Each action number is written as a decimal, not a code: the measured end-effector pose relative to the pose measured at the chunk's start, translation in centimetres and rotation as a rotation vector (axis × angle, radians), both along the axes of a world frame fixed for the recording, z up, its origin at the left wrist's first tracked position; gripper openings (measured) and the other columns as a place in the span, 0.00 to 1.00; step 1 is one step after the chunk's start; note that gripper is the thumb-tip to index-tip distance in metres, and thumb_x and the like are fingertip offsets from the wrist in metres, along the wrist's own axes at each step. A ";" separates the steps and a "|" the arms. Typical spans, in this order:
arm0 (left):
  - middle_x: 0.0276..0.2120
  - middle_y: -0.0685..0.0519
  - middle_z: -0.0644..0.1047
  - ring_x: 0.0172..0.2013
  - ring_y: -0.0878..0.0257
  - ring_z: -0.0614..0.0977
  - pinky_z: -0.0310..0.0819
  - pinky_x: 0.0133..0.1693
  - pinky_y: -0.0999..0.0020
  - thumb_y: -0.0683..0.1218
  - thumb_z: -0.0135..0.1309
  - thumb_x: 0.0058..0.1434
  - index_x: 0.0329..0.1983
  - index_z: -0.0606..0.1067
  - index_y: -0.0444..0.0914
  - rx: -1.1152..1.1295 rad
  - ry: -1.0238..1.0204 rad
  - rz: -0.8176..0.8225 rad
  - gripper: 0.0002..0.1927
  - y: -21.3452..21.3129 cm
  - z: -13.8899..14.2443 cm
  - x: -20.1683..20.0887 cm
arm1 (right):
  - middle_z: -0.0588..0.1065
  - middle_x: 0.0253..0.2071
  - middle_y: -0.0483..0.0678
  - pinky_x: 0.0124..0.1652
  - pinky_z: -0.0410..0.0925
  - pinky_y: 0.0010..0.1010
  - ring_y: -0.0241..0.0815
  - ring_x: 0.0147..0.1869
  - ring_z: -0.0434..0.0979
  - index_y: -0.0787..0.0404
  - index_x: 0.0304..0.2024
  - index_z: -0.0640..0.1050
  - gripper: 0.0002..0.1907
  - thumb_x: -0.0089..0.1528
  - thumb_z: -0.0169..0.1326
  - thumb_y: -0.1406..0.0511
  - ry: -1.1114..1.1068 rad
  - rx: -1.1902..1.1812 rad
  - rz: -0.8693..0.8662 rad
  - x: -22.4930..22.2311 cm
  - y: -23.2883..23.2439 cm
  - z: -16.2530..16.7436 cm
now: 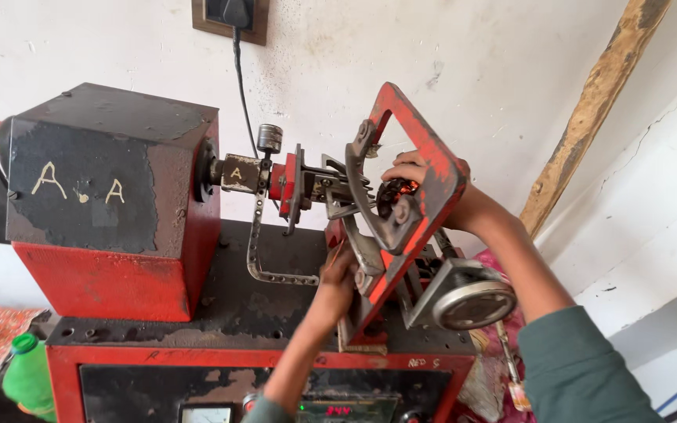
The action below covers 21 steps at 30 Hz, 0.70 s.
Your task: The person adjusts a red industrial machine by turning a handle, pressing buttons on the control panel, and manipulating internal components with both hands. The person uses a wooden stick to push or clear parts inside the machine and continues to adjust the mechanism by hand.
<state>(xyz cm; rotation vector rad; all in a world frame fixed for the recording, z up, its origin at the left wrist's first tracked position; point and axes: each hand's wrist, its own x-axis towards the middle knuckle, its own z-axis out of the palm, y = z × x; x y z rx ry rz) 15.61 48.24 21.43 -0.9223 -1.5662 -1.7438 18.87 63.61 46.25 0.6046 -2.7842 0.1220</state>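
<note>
A red and black winding machine (111, 211) stands on a dark bed against a white wall. Its shaft (238, 174) leads right to a clamp with a small copper-wound part (401, 190) inside a tilted red metal frame (426, 160). My right hand (413, 170) reaches over the frame's edge, fingers curled on the copper-wound part. My left hand (337, 276) comes up from below and grips the lower part of the frame mechanism beside a curved metal bracket. Both sleeves are dark green.
A silver handwheel (473, 304) sits at the machine's right end. A perforated metal strip (258, 235) hangs from the shaft. A green bottle (27, 374) stands at lower left. A power cable (240, 74) runs from a wall socket. A wooden pole (597, 102) leans at right.
</note>
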 end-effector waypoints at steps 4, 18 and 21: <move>0.60 0.47 0.76 0.60 0.56 0.75 0.66 0.61 0.62 0.47 0.46 0.70 0.67 0.69 0.39 0.008 -0.893 -0.669 0.22 1.7 0.3 -3.1 | 0.71 0.63 0.41 0.64 0.48 0.49 0.44 0.70 0.61 0.43 0.58 0.77 0.25 0.57 0.61 0.62 0.037 -0.038 -0.094 -0.3 1.0 -1.3; 0.39 0.49 0.72 0.40 0.62 0.75 0.72 0.46 0.62 0.49 0.57 0.74 0.48 0.70 0.33 0.052 -0.311 -0.464 0.15 5.0 -3.9 -8.9 | 0.68 0.64 0.44 0.68 0.49 0.44 0.52 0.70 0.58 0.54 0.62 0.75 0.27 0.59 0.58 0.60 0.237 -0.377 -0.090 -0.2 2.9 -4.5; 0.39 0.55 0.78 0.40 0.69 0.78 0.73 0.45 0.70 0.51 0.52 0.68 0.47 0.76 0.38 0.107 -0.515 -0.572 0.13 4.8 -3.5 -8.6 | 0.67 0.66 0.45 0.69 0.49 0.45 0.51 0.71 0.58 0.57 0.63 0.74 0.27 0.60 0.58 0.60 0.243 -0.388 -0.078 0.2 2.8 -4.6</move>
